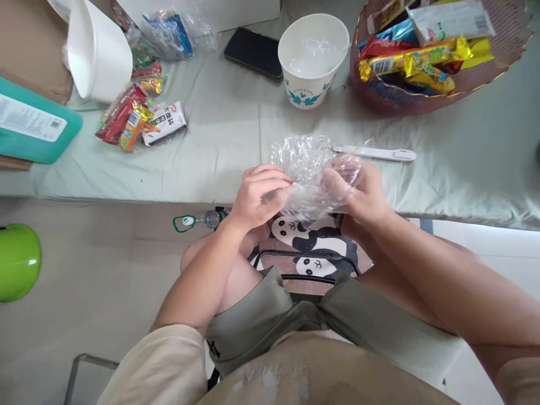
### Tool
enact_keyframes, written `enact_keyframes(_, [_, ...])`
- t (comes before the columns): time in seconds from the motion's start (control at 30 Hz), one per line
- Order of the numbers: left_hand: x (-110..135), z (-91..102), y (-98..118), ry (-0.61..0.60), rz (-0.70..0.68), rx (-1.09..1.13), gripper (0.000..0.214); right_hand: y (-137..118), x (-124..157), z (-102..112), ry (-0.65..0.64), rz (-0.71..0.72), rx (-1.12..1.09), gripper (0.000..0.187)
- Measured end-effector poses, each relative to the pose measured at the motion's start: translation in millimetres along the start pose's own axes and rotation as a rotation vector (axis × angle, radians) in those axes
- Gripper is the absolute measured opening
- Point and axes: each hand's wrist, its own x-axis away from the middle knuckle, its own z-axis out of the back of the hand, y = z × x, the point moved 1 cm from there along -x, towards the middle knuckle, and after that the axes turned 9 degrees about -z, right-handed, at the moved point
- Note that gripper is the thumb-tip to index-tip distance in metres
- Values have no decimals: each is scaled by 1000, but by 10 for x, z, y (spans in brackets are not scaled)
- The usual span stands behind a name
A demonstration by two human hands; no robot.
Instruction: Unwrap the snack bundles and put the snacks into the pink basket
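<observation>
A crumpled sheet of clear plastic film (304, 157) stretches between my hands at the table's front edge. My left hand (264, 194) grips its left side, thumb and fingers brought together on the film. My right hand (356, 183) is closed on the right side of the film, slightly smeared by motion. Just behind my right hand lies a white utility knife (379, 153). Beyond the film stands a white paper cup (312, 67) with blue leaf prints, with clear crumpled plastic inside.
A pinkish glass bowl (379, 95) of wrapped snacks stands back right, near a black phone (254, 52). At left are snack packets (126, 121), white cups (99, 53) and a teal box (36, 121). A green bin (17, 261) stands on the floor.
</observation>
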Motion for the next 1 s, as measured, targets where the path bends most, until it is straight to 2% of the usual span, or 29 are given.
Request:
enact_keyframes(0.13, [-21,-43,-16,67,242,6,48,-21,8,-33,64,-58,51,37])
enact_keyframes(0.23, [-15,-39,-16,72,367,-3,50,18,26,-32,123,-85,70,18])
enact_keyframes(0.27, [-16,-33,-12,66,380,-8,50,47,26,-25,137,-86,77,9])
enact_keyframes(0.3, [-19,-27,-8,58,387,-22,50,82,25,-16,149,-81,85,11])
enact_keyframes(0.4, [-35,-26,-10,38,395,-103,51,198,7,14,155,-49,140,35])
enact_keyframes(0.5, [-54,-58,-39,32,385,-186,52,259,-11,29,189,14,288,47])
enact_keyframes(0.6, [-72,-97,-72,46,364,-265,50,228,3,37,331,145,447,48])
enact_keyframes(0.7, [-93,-110,-84,45,391,-288,46,180,43,38,438,246,527,38])
enact_keyframes(0.77, [-108,-102,-87,26,436,-288,44,170,57,12,372,349,563,28])
enact_keyframes(0.87, [-121,-86,-86,-9,472,-305,41,182,40,-76,55,529,567,32])
enact_keyframes(0.93, [-119,-87,-65,17,460,-323,27,191,13,-132,-112,543,600,40])
enact_keyframes(1.0, [-113,-103,-9,103,355,-380,6,193,-11,-164,-181,472,690,47])
